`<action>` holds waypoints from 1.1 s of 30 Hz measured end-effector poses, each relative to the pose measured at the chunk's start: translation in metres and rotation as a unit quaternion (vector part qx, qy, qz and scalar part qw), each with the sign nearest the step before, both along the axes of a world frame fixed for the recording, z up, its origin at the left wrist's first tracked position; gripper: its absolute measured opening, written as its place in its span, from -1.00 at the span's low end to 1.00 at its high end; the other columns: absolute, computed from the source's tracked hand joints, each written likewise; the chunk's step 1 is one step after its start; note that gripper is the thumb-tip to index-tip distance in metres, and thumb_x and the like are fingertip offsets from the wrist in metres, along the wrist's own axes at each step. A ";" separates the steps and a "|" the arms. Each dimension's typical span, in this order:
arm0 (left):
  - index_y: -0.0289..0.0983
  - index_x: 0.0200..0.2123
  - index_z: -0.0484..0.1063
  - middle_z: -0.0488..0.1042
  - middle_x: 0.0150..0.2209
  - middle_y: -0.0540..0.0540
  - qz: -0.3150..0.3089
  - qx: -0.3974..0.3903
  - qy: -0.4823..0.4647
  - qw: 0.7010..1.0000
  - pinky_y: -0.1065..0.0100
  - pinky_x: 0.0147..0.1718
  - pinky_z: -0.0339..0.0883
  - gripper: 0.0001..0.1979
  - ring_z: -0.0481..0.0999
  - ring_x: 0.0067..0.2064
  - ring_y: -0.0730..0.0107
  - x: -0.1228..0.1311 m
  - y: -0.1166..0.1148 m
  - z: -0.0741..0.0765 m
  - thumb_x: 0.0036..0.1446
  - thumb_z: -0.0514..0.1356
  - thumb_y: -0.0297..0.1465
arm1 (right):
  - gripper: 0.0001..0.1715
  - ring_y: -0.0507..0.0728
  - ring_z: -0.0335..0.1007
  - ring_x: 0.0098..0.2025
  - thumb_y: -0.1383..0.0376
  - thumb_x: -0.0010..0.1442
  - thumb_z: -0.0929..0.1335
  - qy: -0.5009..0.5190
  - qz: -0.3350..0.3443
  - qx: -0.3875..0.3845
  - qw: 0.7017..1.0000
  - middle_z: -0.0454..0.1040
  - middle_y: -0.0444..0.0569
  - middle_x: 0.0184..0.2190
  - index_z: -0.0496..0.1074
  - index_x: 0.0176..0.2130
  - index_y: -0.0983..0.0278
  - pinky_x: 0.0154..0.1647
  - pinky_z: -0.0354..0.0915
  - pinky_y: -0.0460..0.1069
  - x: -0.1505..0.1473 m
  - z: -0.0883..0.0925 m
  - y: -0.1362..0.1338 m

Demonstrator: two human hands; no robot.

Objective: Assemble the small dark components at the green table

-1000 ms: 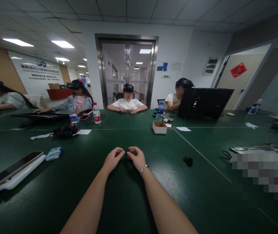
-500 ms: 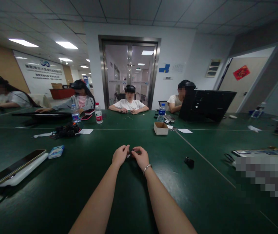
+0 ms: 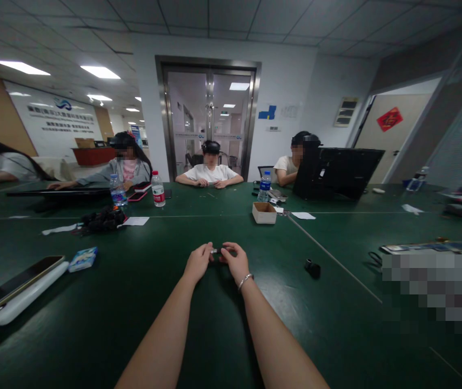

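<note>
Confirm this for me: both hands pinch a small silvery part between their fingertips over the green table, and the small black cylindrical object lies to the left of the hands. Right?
Not quite. The head view shows the small black cylindrical object lying to the right of the hands, not the left. The rest holds: the left hand and the right hand pinch the small silvery part between their fingertips over the green table.

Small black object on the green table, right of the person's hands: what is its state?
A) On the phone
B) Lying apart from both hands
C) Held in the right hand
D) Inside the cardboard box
B: the small black object lies on the table, clear of the right hand and the left hand.
</note>
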State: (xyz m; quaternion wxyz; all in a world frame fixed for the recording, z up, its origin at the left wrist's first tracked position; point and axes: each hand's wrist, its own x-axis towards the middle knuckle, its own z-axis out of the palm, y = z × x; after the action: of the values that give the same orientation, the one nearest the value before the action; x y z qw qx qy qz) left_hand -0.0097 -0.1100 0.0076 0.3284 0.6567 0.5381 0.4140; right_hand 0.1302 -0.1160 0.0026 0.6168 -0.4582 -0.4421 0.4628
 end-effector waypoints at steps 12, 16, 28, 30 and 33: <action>-0.27 -0.47 0.39 0.39 -0.57 -0.04 0.023 -0.007 0.020 1.000 0.39 -0.47 0.20 -0.48 0.37 -0.50 0.39 -0.003 0.002 -0.001 0.11 -0.16 -0.01 | -0.52 0.02 0.39 -0.60 0.13 -0.23 0.46 -0.002 0.056 0.008 0.998 0.39 -0.14 -0.47 0.35 -0.31 0.32 -0.53 0.37 -0.05 -0.003 0.000 0.012; -0.21 -0.16 0.35 0.45 -0.29 -0.06 -0.021 0.019 -0.043 0.999 0.42 -0.41 0.25 -0.59 0.42 -0.38 0.42 -0.002 0.000 0.002 0.05 0.02 -0.07 | -0.51 0.02 0.39 -0.60 0.10 -0.22 0.45 0.004 0.033 0.007 0.999 0.37 -0.17 -0.48 0.33 -0.31 0.31 -0.51 0.38 -0.04 -0.002 0.000 0.008; -0.23 -0.35 0.37 0.42 -0.48 0.00 -0.004 0.006 -0.011 1.000 0.41 -0.46 0.18 -0.55 0.38 -0.47 0.42 -0.004 -0.004 0.003 0.11 -0.13 -0.03 | -0.49 0.02 0.40 -0.58 0.10 -0.22 0.46 0.006 0.035 0.000 0.999 0.37 -0.14 -0.44 0.34 -0.30 0.31 -0.48 0.39 -0.02 -0.002 0.004 0.005; -0.21 -0.33 0.35 0.40 -0.49 0.02 -0.024 0.020 -0.012 0.999 0.42 -0.47 0.19 -0.62 0.36 -0.49 0.44 -0.004 -0.003 0.002 0.10 -0.08 -0.07 | -0.49 0.02 0.40 -0.58 0.10 -0.23 0.46 0.007 0.039 -0.003 0.999 0.36 -0.15 -0.45 0.34 -0.30 0.31 -0.49 0.39 -0.03 -0.002 0.004 0.005; -0.23 -0.32 0.32 0.39 -0.50 0.02 -0.029 0.034 -0.035 0.998 0.43 -0.45 0.21 -0.70 0.37 -0.48 0.45 -0.005 -0.001 0.000 0.08 0.00 -0.12 | -0.50 0.02 0.39 -0.59 0.12 -0.23 0.46 0.001 0.048 -0.003 0.999 0.35 -0.17 -0.47 0.34 -0.30 0.31 -0.50 0.39 -0.04 -0.003 0.002 0.006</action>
State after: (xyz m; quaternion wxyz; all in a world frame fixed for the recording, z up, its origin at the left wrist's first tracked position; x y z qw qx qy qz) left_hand -0.0143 -0.1108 0.0076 0.3365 0.6677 0.4925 0.4454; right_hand 0.1273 -0.1098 0.0049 0.5931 -0.4380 -0.4615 0.4934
